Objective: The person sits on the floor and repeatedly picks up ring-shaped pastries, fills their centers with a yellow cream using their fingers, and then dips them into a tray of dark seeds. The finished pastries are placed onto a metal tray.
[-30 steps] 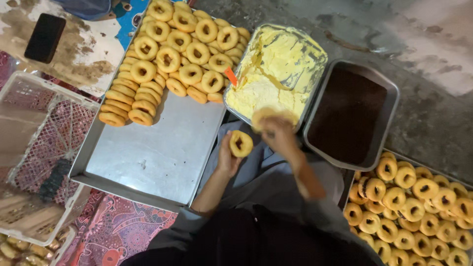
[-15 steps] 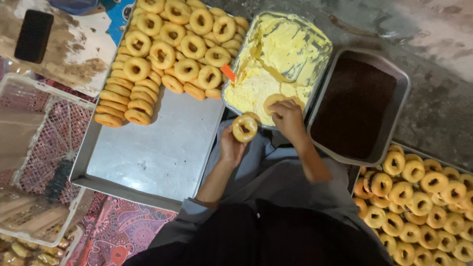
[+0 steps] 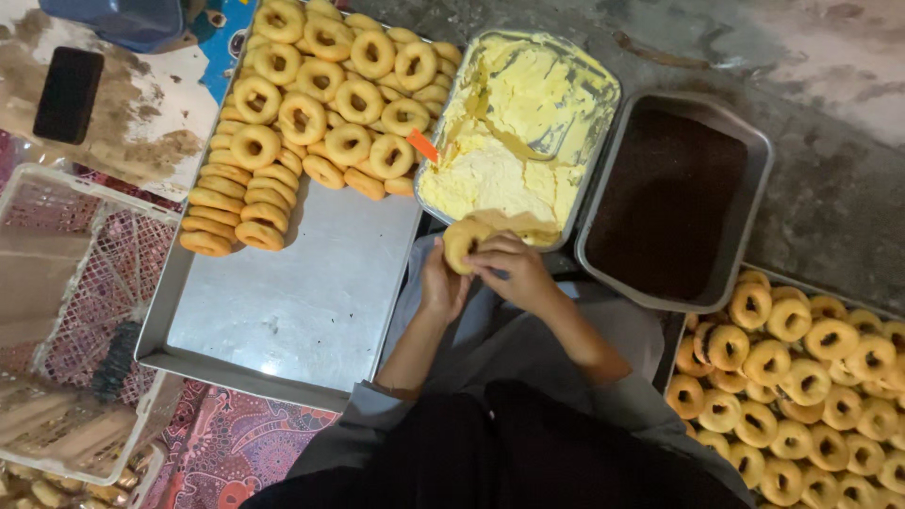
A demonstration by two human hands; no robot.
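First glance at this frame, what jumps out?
Ring doughnuts dominate: one stack fills the far end of the big metal tray at upper left, and another batch crowds the lower right. In the middle, the left hand and right hand hold one doughnut at the near edge of the pan of pale yellow cream, with a pan of dark brown topping beside it.
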